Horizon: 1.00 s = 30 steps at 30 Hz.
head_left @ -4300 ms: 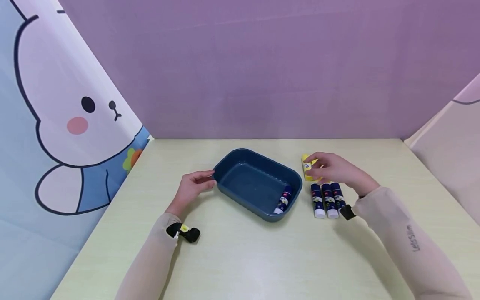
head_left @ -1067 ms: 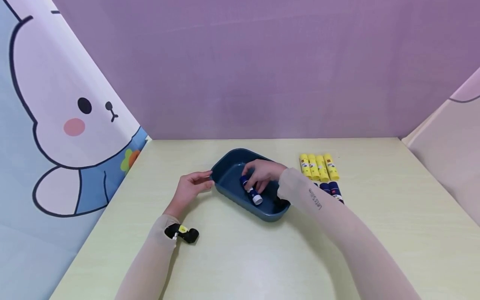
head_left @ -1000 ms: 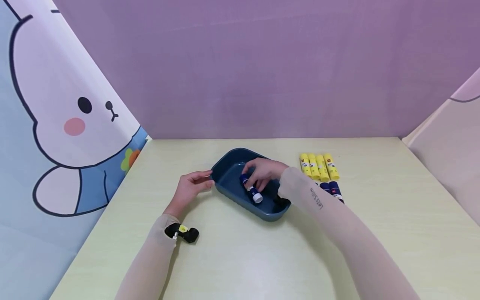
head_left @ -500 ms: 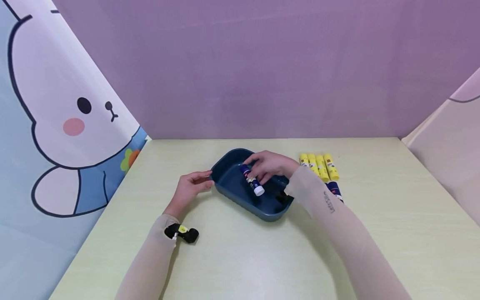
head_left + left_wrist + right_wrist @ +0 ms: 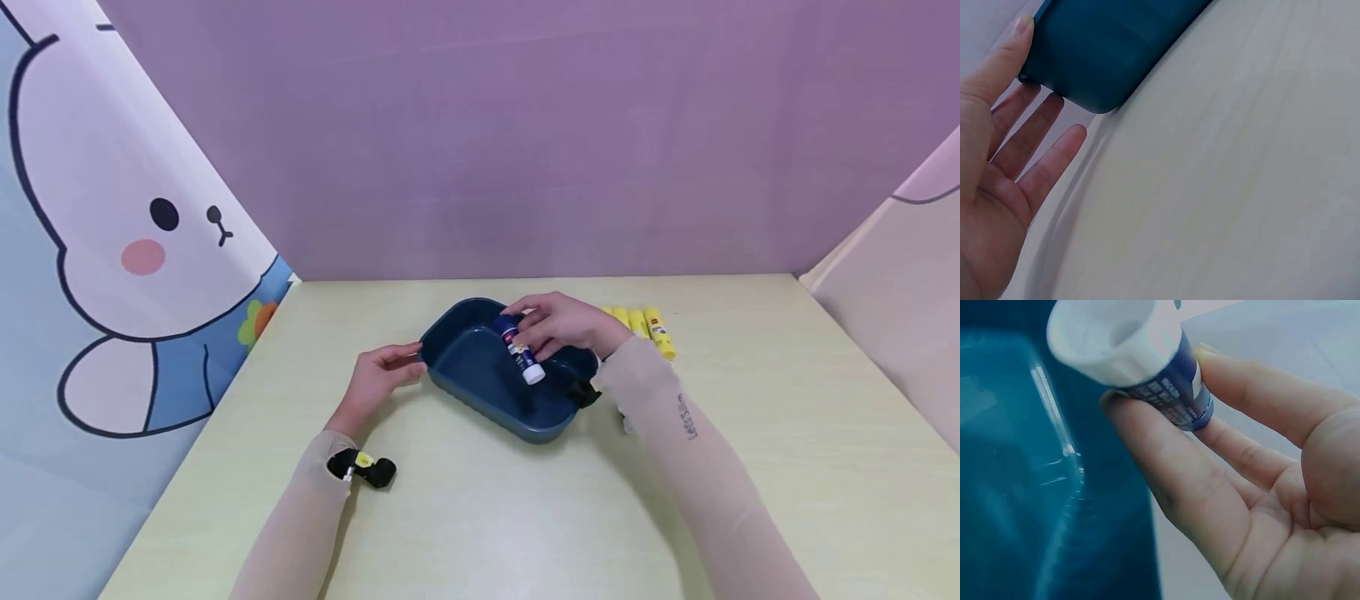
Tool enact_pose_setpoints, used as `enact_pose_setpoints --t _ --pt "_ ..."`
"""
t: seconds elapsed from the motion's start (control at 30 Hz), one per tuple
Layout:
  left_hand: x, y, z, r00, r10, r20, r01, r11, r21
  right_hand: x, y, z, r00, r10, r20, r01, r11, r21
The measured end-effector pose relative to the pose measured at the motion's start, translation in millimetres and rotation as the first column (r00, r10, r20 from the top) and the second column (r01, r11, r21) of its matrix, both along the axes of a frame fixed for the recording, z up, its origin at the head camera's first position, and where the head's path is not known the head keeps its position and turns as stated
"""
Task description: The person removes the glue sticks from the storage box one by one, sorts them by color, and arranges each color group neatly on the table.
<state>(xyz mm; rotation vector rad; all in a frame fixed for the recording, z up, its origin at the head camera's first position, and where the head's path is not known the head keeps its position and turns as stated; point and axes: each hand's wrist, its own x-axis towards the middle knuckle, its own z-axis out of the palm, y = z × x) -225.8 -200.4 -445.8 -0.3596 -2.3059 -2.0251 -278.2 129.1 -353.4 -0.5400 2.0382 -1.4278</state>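
Observation:
In the head view my right hand [image 5: 566, 323] pinches a navy glue stick [image 5: 517, 346] with a white end over the dark blue tray [image 5: 480, 392]. The stick is tilted, white end toward me. In the right wrist view thumb and fingers grip the glue stick [image 5: 1160, 387], white end facing the camera. My left hand [image 5: 381, 375] touches the tray's left corner with thumb and fingertips. In the left wrist view its fingers are fairly straight and spread, the tips at the tray's corner [image 5: 1097, 62]. My right hand and sleeve hide part of the tray's right side.
Several yellow glue sticks [image 5: 658, 333] lie in a row right of the tray, partly behind my right hand. A white end [image 5: 628, 425] shows beside my right sleeve, which covers what else lies there. A purple backdrop [image 5: 480, 150] stands behind the table [image 5: 450, 517].
My right hand left the yellow glue sticks, took hold of the navy glue stick in the tray and raised it, moving up and slightly right. My left hand stays at the tray's corner.

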Motion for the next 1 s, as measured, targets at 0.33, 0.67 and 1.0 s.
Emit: enact_pose_setpoints --t 0.33,0.67,1.0 --pt "-1.2 -2.6 -2.9 1.000 -0.005 -0.010 0.005 1.000 0.022 2.8 22.7 6.5 0.999 -0.028 -0.023 0.028 0.999 -0.018" --pt "-0.2 -1.2 -2.0 1.000 -0.006 -0.006 0.006 1.000 0.019 9.1 52.0 8.3 0.994 -0.073 -0.085 0.074 0.997 0.014" --pt "-0.5 -2.3 -3.1 1.000 -0.008 -0.004 0.008 1.000 0.013 15.7 82.1 8.0 0.989 -0.114 -0.094 0.114 0.994 -0.008"
